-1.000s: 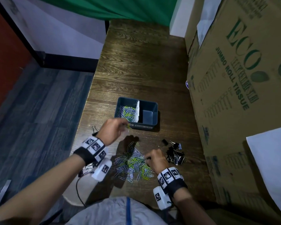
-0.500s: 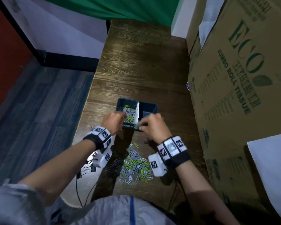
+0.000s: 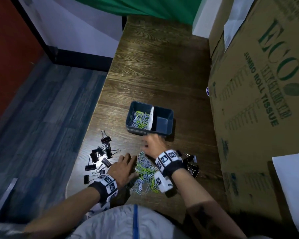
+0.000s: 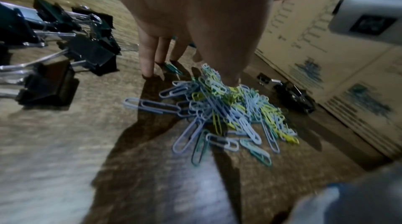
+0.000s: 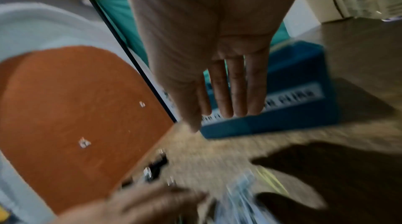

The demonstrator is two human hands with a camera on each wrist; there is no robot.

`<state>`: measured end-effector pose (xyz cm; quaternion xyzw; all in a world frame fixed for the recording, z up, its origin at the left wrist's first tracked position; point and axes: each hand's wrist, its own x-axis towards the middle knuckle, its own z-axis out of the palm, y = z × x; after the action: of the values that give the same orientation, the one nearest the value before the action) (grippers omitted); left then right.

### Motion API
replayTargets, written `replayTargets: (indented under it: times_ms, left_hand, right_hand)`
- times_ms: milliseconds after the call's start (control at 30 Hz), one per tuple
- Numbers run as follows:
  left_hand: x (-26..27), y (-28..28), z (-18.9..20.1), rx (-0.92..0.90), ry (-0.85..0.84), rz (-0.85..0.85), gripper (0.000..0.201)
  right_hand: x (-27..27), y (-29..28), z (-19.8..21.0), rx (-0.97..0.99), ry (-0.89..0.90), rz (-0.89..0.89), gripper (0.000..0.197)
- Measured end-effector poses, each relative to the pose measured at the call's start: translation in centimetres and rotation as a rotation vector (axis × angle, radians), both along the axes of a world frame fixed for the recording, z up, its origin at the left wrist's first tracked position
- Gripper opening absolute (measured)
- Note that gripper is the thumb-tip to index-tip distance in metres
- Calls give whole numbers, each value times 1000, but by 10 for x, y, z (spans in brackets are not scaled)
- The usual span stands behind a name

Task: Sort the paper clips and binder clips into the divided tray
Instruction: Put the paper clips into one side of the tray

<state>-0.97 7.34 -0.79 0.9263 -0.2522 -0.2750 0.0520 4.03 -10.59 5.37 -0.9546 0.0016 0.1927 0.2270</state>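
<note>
A dark blue divided tray (image 3: 169,116) stands on the wooden table; its left compartment holds coloured paper clips (image 3: 140,118), and its right compartment looks empty. A loose paper clip pile (image 3: 146,171) lies in front of it, also in the left wrist view (image 4: 228,110). My left hand (image 3: 130,165) is at the pile's left edge with straight fingers (image 4: 147,62) touching the table and its thumb on the pile. My right hand (image 3: 149,144) is blurred, with straight fingers (image 5: 228,90) and nothing in it, between the pile and the tray (image 5: 293,93). Black binder clips lie to the left (image 3: 100,156) and to the right (image 3: 192,164).
A big cardboard box (image 3: 257,100) walls off the table's right side, close to the right binder clips (image 4: 293,95). The table's left edge (image 3: 86,135) drops to the floor just past the left binder clips (image 4: 71,43). Bare wood stretches beyond the tray.
Half a second ago both hands were at the tray's front rim. Both have since drawn back: the left down onto the pile, the right just off the tray, still moving.
</note>
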Motion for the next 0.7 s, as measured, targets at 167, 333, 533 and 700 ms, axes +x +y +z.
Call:
replayTargets:
  times_ms: [167, 333, 533, 700]
  left_hand:
    - [-15, 1, -10, 43, 22, -199, 94]
    - [-14, -2, 3, 31, 29, -208, 67]
    - [-13, 7, 13, -149, -32, -106, 50]
    - [-9, 16, 11, -239, -16, -24, 49]
  right_hand:
    - [-62, -8, -35, -107, 401, 169, 115]
    - [-104, -4, -47, -131, 147, 176, 82]
    - [-109, -3, -52, -89, -3, 10, 46]
    - [-101, -6, -38, -61, 44, -89, 36]
